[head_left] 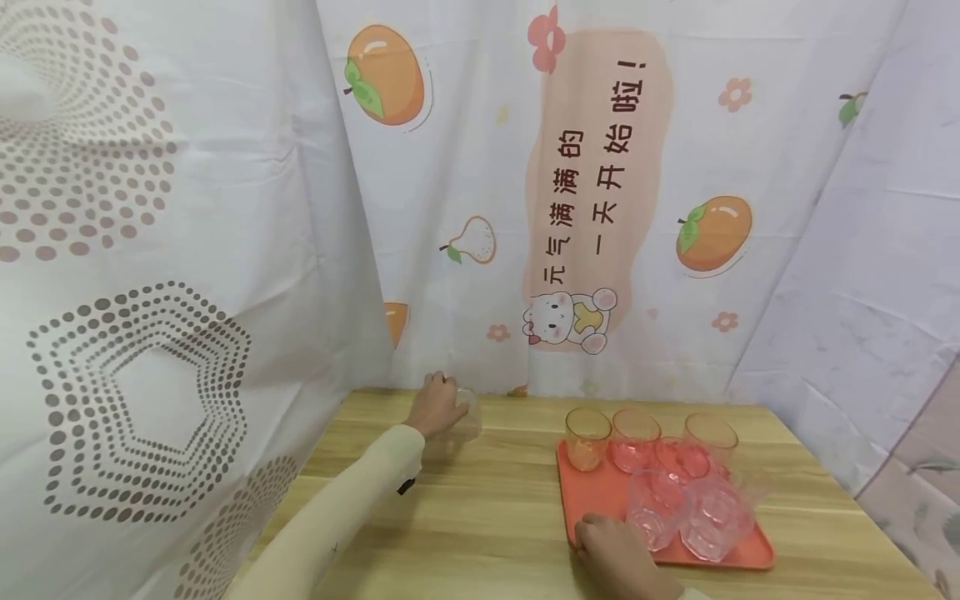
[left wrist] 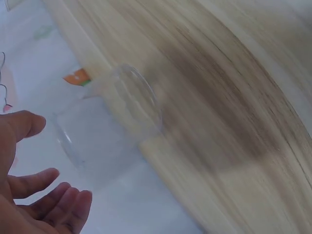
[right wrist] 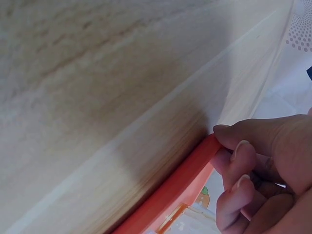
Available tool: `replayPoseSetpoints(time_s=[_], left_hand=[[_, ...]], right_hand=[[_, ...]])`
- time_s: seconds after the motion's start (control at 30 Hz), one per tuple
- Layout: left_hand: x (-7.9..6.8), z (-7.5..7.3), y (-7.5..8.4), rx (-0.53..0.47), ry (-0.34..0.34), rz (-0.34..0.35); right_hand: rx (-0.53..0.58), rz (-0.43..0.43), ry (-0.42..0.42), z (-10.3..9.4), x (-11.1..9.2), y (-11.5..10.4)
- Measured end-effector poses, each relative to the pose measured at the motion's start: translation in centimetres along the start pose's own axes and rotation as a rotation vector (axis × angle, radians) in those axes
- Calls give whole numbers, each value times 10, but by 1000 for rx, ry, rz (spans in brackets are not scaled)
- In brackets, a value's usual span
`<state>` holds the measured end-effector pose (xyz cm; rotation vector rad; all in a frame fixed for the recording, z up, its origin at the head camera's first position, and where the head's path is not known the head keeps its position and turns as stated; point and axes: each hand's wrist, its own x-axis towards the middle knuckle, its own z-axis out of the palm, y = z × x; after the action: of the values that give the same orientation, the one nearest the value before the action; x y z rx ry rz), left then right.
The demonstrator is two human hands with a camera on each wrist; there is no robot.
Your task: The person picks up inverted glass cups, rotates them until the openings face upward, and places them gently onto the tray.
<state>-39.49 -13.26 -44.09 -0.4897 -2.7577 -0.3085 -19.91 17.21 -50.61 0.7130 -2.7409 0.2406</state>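
At the far left of the table stands a clear cup [head_left: 468, 421], see-through from rim to base. Beside it is my left hand [head_left: 437, 407]; the left wrist view shows the thumb and fingers spread, with a gap between them and the cup [left wrist: 102, 131]. My right hand [head_left: 618, 554] is at the near left corner of a red tray [head_left: 581, 493]. Up close, the thumb and curled fingers of that hand [right wrist: 258, 165] pinch the tray's rim [right wrist: 170, 195]. Several cups stand on the tray, including an amber-rimmed cup [head_left: 587, 433] and a clear pinkish cup [head_left: 712, 521].
The wood-grain table [head_left: 465, 517] backs onto a white curtain [head_left: 450, 167] printed with fruit and writing. Another patterned curtain [head_left: 150, 292] hangs along the left side. The crowded cups fill the tray's right and back parts, near a pink cup [head_left: 636, 437].
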Motion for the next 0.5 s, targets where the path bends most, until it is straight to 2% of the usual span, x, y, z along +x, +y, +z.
replayPoseSetpoints(time_s=[0.23,0.5], left_hand=[[0,9,-6,14,-53,-35],[5,17,-7,-26,-90,-58]], right_hand=[[4,1,-14,-1,0,-2],[-8,13,-13,-1,0,-2]])
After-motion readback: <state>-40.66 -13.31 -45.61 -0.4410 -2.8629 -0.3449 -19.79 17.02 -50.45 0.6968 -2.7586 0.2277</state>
